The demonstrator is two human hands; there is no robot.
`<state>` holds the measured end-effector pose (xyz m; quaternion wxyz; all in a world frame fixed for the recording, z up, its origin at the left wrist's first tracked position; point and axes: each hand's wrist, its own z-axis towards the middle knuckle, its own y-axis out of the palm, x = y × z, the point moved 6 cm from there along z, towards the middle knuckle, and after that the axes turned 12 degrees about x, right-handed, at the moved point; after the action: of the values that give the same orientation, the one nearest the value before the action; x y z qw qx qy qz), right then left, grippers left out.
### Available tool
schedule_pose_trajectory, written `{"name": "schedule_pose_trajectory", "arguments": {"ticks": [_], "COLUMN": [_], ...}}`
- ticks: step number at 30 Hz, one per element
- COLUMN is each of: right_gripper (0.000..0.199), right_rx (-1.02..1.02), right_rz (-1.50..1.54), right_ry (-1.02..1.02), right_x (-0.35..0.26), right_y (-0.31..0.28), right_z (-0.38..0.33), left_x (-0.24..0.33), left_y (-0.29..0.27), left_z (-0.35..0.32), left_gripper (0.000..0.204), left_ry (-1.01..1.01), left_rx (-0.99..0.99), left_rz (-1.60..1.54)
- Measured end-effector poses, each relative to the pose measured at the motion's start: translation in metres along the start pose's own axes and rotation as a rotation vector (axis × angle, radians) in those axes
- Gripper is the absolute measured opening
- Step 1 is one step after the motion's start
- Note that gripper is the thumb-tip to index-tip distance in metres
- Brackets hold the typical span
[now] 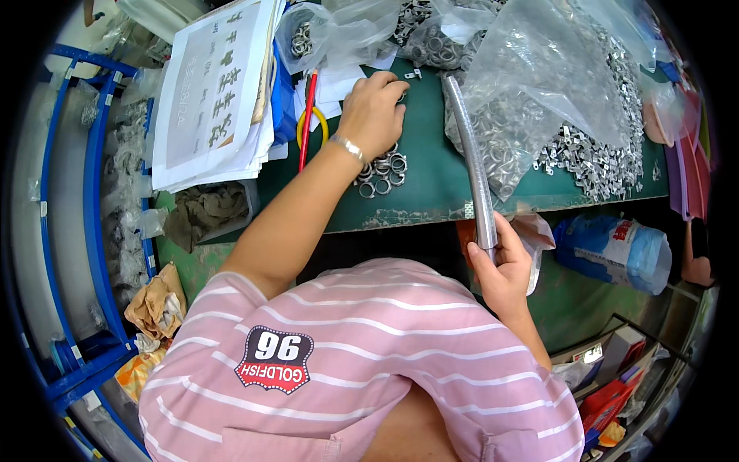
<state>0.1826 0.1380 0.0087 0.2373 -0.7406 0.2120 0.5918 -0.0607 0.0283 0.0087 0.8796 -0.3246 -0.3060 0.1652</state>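
My right hand (504,269) grips the metal rod (469,146) near its lower end, angled over the green mat (431,177); left hand (375,112), fingers curled, picks among loose rings (382,173) — best take one ring cleanly, rod steady

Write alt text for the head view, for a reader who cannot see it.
Seen from above, a person in a pink striped shirt reaches the left hand into small metal rings on a green table, while the right hand holds a long metal rod upright. Clear plastic bags of metal parts and a paper stack surround them.
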Motion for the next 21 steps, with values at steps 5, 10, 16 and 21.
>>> {"name": "schedule_pose_trajectory", "arguments": {"ticks": [5,10,16,21], "right_gripper": [0.049,0.049,0.05,0.051], "right_rx": [0.049,0.042,-0.002,-0.019], "right_rz": [-0.024,-0.026,-0.03,-0.007], "right_ry": [0.029,0.059,0.043,0.079], "right_x": [0.005,0.012,0.011,0.011], "right_y": [-0.007,-0.007,0.002,0.007], "right_z": [-0.006,-0.007,-0.004,-0.004], "left_x": [-0.017,-0.014,-0.021,-0.009], "left_y": [0.008,-0.03,-0.062,-0.069], "left_z": [0.001,-0.012,-0.049,-0.072], "left_gripper": [0.014,0.013,0.009,0.013], "left_ry": [-0.151,-0.385,-0.659,-0.6], "left_rx": [-0.153,0.018,0.193,-0.044], "left_rz": [0.078,-0.197,-0.548,-0.38]}}
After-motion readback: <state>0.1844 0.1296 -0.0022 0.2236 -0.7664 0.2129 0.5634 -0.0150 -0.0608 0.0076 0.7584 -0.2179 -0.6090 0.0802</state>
